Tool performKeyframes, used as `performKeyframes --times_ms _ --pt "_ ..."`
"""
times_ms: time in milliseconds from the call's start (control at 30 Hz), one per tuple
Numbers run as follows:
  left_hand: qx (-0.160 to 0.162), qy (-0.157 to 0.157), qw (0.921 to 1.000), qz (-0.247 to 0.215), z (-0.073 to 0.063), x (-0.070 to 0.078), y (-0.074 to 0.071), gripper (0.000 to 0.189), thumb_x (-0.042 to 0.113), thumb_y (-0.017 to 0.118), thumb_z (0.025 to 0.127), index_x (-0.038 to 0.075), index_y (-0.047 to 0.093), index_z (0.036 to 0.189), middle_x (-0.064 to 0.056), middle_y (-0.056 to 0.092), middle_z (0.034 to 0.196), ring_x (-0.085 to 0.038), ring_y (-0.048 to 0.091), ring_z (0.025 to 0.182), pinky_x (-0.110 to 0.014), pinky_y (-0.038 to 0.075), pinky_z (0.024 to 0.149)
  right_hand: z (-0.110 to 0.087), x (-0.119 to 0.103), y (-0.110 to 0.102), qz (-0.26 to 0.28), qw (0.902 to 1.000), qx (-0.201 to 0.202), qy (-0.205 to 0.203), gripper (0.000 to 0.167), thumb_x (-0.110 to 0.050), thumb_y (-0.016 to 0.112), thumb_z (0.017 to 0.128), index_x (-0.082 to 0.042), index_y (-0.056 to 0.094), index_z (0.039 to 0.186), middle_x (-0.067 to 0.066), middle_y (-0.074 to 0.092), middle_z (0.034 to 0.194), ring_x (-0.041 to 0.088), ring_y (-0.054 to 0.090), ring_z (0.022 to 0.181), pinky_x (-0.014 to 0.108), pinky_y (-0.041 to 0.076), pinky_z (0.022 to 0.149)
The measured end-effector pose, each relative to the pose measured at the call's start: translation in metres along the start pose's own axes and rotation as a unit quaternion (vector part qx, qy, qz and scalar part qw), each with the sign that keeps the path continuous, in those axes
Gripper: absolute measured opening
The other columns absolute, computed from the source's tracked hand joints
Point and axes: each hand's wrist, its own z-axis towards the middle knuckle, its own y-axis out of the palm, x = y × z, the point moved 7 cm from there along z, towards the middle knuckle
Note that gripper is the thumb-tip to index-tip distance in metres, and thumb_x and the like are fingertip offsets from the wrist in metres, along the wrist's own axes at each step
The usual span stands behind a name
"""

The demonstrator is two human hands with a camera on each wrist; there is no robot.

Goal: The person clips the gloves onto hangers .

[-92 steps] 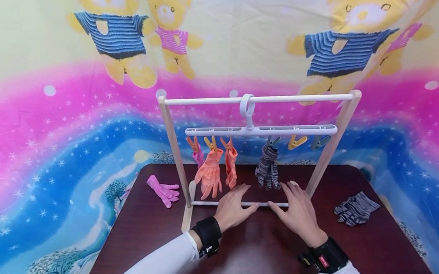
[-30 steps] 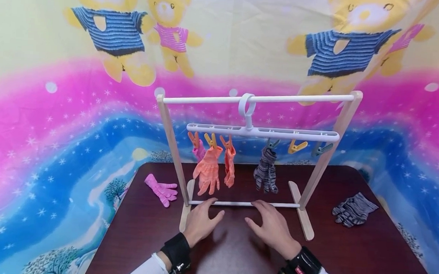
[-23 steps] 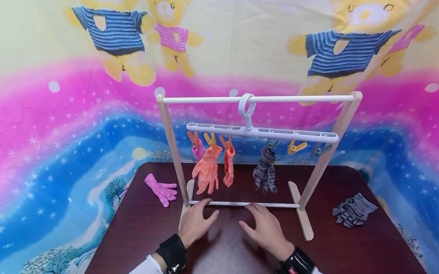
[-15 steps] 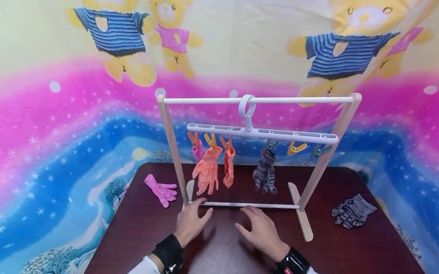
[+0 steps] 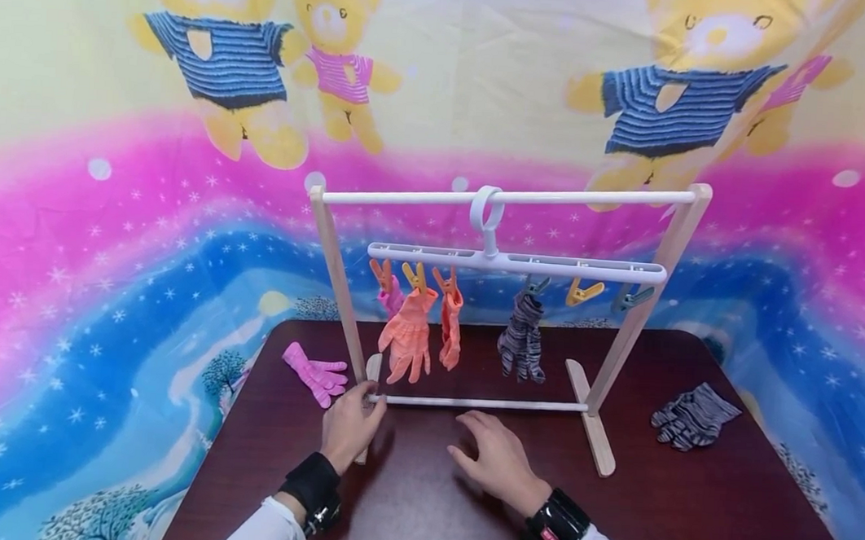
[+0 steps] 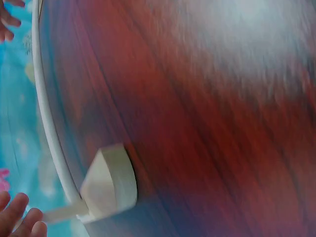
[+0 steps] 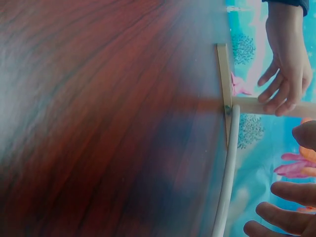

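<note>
My left hand (image 5: 351, 427) is held beside the left post of a small drying rack (image 5: 590, 195), fingers loosely bent and gripping nothing; whether they touch the post is unclear. Relaxed and holding nothing, my right hand (image 5: 499, 463) hovers before the rack's lower bar (image 5: 484, 404). On the rack hangs a white clip hanger (image 5: 579, 267). Clothespins on it hold a pink glove (image 5: 389, 299), an orange glove (image 5: 409, 334), another orange glove (image 5: 450, 332) and a grey striped glove (image 5: 523, 340). A loose pink glove (image 5: 315, 375) lies just left of my left hand.
Another grey striped glove (image 5: 695, 417) lies at the right of the dark wooden table (image 5: 427, 506). A yellow clothespin (image 5: 585, 293) and a teal clothespin (image 5: 633, 298) hang without gloves. Behind stands a bear-print cloth (image 5: 425, 123). Wooden feet (image 5: 599, 446) extend toward me.
Both hands have drawn back from the middle of the lower bar. The left has moved left to the left post, the right slightly left and nearer. The gloves hang much as before.
</note>
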Motion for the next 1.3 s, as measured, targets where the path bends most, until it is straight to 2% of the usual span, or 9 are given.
performKeyframes --times_ms 200,300,567,767,900,1033,1200,1300 --pt "0.047 0.026 0.9985 -0.008 0.005 -0.007 -0.012 0.022 0.028 0.070 0.089 0.014 0.077 0.104 -0.005 0.078 0.087 -0.025 0.073 0.076 -0.044 0.051 0.060 0.001 -0.009 0.003 -0.001 0.9999 -0.008 -0.011 0.048 -0.042 0.075 0.086 -0.013 0.070 0.123 0.004 0.069 0.124 0.022 0.065 0.117 0.041 0.055 0.095" --pt "0.060 0.028 0.9978 0.000 0.006 -0.013 -0.018 0.019 0.027 0.071 0.089 0.014 0.077 0.101 -0.006 0.077 0.085 -0.027 0.073 0.074 -0.045 0.051 0.061 0.001 -0.014 0.004 -0.003 0.9997 -0.015 -0.017 0.048 -0.043 0.074 0.086 -0.013 0.069 0.124 0.005 0.069 0.125 0.022 0.065 0.117 0.041 0.055 0.095" --pt "0.050 -0.021 0.9986 0.004 0.014 -0.036 -0.025 0.020 0.031 0.067 0.093 0.014 0.076 0.099 -0.005 0.078 0.086 -0.025 0.074 0.079 -0.049 0.053 0.068 0.003 -0.026 0.009 -0.013 0.9989 -0.006 -0.046 0.048 -0.044 0.074 0.086 -0.014 0.070 0.123 0.004 0.069 0.124 0.021 0.065 0.116 0.039 0.055 0.094" --pt "0.045 -0.069 0.9964 0.017 0.025 -0.055 -0.030 0.029 0.036 0.064 0.093 0.012 0.075 0.105 -0.014 0.078 0.094 -0.036 0.074 0.084 -0.054 0.053 0.069 0.005 -0.032 0.009 -0.019 0.9985 -0.009 -0.050 0.049 -0.044 0.073 0.086 -0.014 0.069 0.124 0.005 0.069 0.125 0.021 0.065 0.117 0.039 0.054 0.095" --pt "0.013 -0.105 0.9941 0.024 0.034 -0.071 -0.026 0.038 0.035 0.063 0.093 0.009 0.071 0.119 -0.019 0.075 0.100 -0.040 0.071 0.094 -0.058 0.053 0.073 0.007 -0.035 0.010 -0.018 0.9984 -0.016 -0.051 0.049 -0.044 0.073 0.086 -0.014 0.069 0.124 0.006 0.069 0.125 0.022 0.065 0.117 0.039 0.054 0.096" --pt "-0.035 -0.128 0.9906 0.035 0.039 -0.087 -0.021 0.051 0.035 0.062 0.094 0.005 0.060 0.135 -0.022 0.069 0.116 -0.041 0.065 0.110 -0.060 0.055 0.084 0.008 -0.036 0.013 -0.017 0.9982 -0.027 -0.050 0.049 -0.044 0.072 0.087 -0.014 0.068 0.125 0.006 0.069 0.126 0.022 0.065 0.117 0.041 0.055 0.095" --pt "-0.080 -0.144 0.9851 0.048 0.043 -0.099 -0.018 0.065 0.036 0.061 0.093 0.001 0.046 0.145 -0.027 0.047 0.146 -0.047 0.046 0.135 -0.066 0.047 0.100 0.009 -0.037 0.017 -0.015 0.9978 -0.038 -0.051 0.049 -0.045 0.071 0.088 -0.014 0.068 0.126 0.006 0.068 0.127 0.023 0.065 0.117 0.041 0.055 0.095" --pt "-0.099 -0.150 0.9826 0.045 0.046 -0.103 -0.015 0.068 0.036 0.060 0.093 0.001 0.042 0.148 -0.029 0.038 0.150 -0.049 0.038 0.139 -0.069 0.044 0.102 0.009 -0.037 0.018 -0.015 0.9978 -0.041 -0.050 0.049 -0.046 0.071 0.088 -0.014 0.068 0.126 0.006 0.069 0.127 0.023 0.066 0.116 0.041 0.055 0.095"
